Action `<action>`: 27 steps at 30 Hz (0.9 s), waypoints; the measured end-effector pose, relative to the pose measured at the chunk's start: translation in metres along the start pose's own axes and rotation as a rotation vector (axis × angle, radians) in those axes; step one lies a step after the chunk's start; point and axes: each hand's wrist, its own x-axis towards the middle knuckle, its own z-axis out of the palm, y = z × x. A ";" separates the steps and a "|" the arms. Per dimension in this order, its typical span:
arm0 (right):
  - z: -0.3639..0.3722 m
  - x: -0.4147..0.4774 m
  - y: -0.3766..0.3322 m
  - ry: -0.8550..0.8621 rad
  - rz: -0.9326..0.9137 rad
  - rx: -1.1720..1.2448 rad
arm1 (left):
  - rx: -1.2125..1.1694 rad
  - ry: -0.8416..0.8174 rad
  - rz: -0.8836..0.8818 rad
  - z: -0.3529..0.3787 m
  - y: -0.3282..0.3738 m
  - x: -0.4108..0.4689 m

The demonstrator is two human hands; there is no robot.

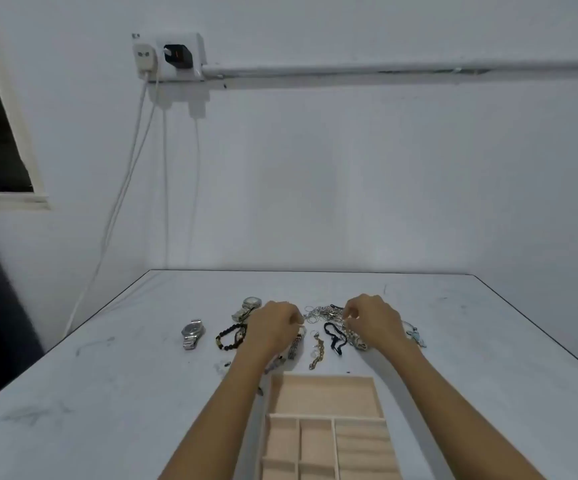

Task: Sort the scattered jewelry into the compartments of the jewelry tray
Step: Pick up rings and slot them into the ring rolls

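Fingers on both hands are curled in, with the tips close together. The left hand [273,323] is over the middle of the white table [107,393]. Its fingertips [298,320] point down at some thin little rings [310,318]. They are right at the rings, but I cannot tell if they pinch one. The right hand [376,320] is near it, with a small gap between them. Its fingertips [350,315] dip into a pile of silver chains [327,311]. I cannot tell if they hold a chain or only touch it.

The jewelry lies in a messy row on the table, on the far side of the tray. A silver watch [192,334] lies alone at the left. A second watch [247,306] lies farther back, partly behind the left hand. A black bead bracelet [228,337] lies just beside the left hand. A metal watch band [294,344] pokes out from under that hand. Next to it is a gold chain [317,353], then a dark cord [336,337]. A bluish piece [415,336] peeks out to the right of the right hand, too blurry to name.

The jewelry tray [325,416] sits close to the person, between the two arms. It is pale pink, with one big space at the far end and smaller spaces nearer.
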 end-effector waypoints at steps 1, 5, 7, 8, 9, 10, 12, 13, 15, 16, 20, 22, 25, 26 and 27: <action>0.004 0.004 -0.003 -0.018 -0.016 -0.004 | 0.038 0.008 0.005 0.005 0.003 0.005; 0.023 0.019 -0.015 -0.053 -0.077 -0.004 | 0.287 -0.025 0.076 0.029 0.013 0.023; 0.031 0.027 -0.014 -0.075 -0.091 -0.044 | 0.390 -0.063 0.081 0.038 0.011 0.030; 0.034 0.028 -0.015 -0.079 -0.098 -0.074 | 0.419 -0.065 0.091 0.040 0.010 0.030; 0.038 0.030 -0.014 -0.084 -0.098 -0.102 | 0.430 -0.065 0.095 0.042 0.008 0.031; 0.040 0.031 -0.013 -0.092 -0.097 -0.124 | 0.433 -0.051 0.104 0.044 0.007 0.031; 0.045 0.033 -0.010 -0.109 -0.096 -0.138 | 0.420 -0.006 0.124 0.045 0.003 0.032; 0.047 0.034 -0.008 -0.113 -0.098 -0.139 | 0.405 0.016 0.126 0.044 0.000 0.033; 0.051 0.035 -0.007 -0.108 -0.113 -0.137 | 0.380 0.050 0.128 0.044 -0.004 0.035; 0.052 0.035 -0.007 -0.100 -0.123 -0.137 | 0.375 0.065 0.127 0.044 -0.006 0.035; 0.055 0.036 -0.011 -0.093 -0.160 -0.138 | 0.348 0.109 0.144 0.045 -0.008 0.034; 0.055 0.037 -0.012 -0.072 -0.142 -0.120 | 0.344 0.143 0.144 0.045 -0.009 0.032; 0.054 0.037 -0.012 -0.039 -0.095 -0.076 | 0.338 0.165 0.122 0.044 -0.011 0.030; 0.054 0.037 -0.012 -0.029 -0.084 -0.064 | 0.333 0.168 0.117 0.043 -0.012 0.029; 0.054 0.037 -0.012 -0.017 -0.079 -0.060 | 0.328 0.169 0.116 0.042 -0.013 0.029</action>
